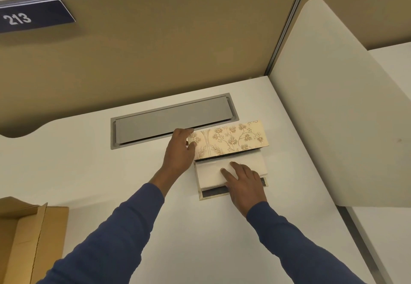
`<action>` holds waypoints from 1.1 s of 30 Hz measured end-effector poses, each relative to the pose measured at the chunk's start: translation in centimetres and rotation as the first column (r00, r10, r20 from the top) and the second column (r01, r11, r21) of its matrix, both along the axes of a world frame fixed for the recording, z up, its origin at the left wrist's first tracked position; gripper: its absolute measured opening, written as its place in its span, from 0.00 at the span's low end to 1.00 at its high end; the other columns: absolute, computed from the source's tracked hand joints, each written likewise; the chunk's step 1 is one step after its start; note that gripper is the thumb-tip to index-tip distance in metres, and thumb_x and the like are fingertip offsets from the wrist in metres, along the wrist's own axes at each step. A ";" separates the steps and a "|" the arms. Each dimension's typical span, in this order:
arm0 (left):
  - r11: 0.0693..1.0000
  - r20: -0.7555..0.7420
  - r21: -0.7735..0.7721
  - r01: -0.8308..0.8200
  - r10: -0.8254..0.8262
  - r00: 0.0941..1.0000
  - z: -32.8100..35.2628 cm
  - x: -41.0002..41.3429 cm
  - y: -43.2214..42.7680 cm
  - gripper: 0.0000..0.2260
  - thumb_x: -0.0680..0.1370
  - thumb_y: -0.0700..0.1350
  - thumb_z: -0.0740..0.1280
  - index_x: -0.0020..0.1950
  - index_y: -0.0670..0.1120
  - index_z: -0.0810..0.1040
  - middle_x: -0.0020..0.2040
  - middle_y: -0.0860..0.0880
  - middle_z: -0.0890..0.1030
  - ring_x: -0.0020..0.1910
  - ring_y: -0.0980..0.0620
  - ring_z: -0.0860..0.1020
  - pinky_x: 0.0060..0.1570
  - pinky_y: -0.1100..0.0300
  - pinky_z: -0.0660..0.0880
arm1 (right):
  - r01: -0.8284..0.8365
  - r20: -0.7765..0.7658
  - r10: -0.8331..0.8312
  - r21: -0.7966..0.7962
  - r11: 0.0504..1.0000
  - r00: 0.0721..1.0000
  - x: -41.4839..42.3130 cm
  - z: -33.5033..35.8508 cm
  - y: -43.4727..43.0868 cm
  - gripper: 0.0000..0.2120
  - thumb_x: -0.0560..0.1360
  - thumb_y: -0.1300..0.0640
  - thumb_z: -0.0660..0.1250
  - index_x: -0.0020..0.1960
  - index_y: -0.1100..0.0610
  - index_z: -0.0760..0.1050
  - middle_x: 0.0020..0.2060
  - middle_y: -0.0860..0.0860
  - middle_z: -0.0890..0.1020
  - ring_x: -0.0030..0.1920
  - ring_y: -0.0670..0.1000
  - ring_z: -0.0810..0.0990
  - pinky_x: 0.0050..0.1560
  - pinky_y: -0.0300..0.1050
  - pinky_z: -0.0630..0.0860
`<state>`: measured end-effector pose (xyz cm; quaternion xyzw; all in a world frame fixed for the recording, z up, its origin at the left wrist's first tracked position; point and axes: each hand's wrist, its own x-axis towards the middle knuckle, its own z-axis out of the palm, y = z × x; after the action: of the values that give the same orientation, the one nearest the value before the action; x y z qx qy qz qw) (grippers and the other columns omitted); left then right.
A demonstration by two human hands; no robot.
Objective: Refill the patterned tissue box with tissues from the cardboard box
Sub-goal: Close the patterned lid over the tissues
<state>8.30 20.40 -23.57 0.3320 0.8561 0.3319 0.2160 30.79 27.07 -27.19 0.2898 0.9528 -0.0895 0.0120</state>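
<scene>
The patterned tissue box [231, 139], cream with brown leaves, lies open on the white desk, its lid raised toward the far side. A stack of white tissues [211, 172] sits in its base. My left hand [179, 150] grips the lid's left end, thumb on the patterned face. My right hand [243, 183] lies flat on top of the tissues, fingers spread, covering their near right part. The cardboard box [29, 237] stands open at the lower left, away from both hands; its inside is mostly out of view.
A grey cable hatch [173, 119] is set into the white desk [111, 172] just behind the tissue box. Tan partition walls rise behind, and a white divider panel [333, 117] stands close on the right. A blue sign reading 213 [33, 18] hangs top left.
</scene>
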 end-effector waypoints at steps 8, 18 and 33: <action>0.998 -0.005 0.063 -0.020 0.020 1.000 0.7 2.2 -2.1 0.09 0.81 0.39 0.66 0.59 0.50 0.77 0.57 0.55 0.71 0.49 0.55 0.79 0.36 0.72 0.74 | -0.005 -0.101 0.000 -0.043 0.999 0.995 0.4 0.5 -0.4 0.25 0.73 0.54 0.72 0.69 0.53 0.74 0.64 0.55 0.78 0.63 0.59 0.77 0.56 0.54 0.77; 0.990 0.112 0.093 -0.105 0.095 0.989 0.9 6.0 -4.7 0.06 0.80 0.41 0.68 0.54 0.51 0.76 0.59 0.51 0.72 0.48 0.54 0.79 0.36 0.73 0.77 | 0.295 -0.396 -0.342 -0.175 0.939 0.852 4.8 2.8 0.4 0.25 0.75 0.48 0.70 0.69 0.54 0.72 0.68 0.57 0.73 0.66 0.57 0.72 0.60 0.51 0.73; 1.000 0.055 -0.006 0.015 -0.015 0.998 -2.4 11.5 -8.9 0.11 0.74 0.36 0.71 0.52 0.48 0.75 0.54 0.52 0.71 0.46 0.53 0.76 0.47 0.50 0.80 | 0.393 -0.204 -0.517 -0.442 0.806 0.832 7.0 0.4 2.1 0.28 0.77 0.52 0.69 0.74 0.56 0.66 0.66 0.55 0.74 0.62 0.57 0.77 0.52 0.51 0.78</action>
<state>19.76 11.50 -26.00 0.3285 0.8484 0.3365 0.2431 37.74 29.19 -26.77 0.4861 0.8069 -0.3186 -0.1056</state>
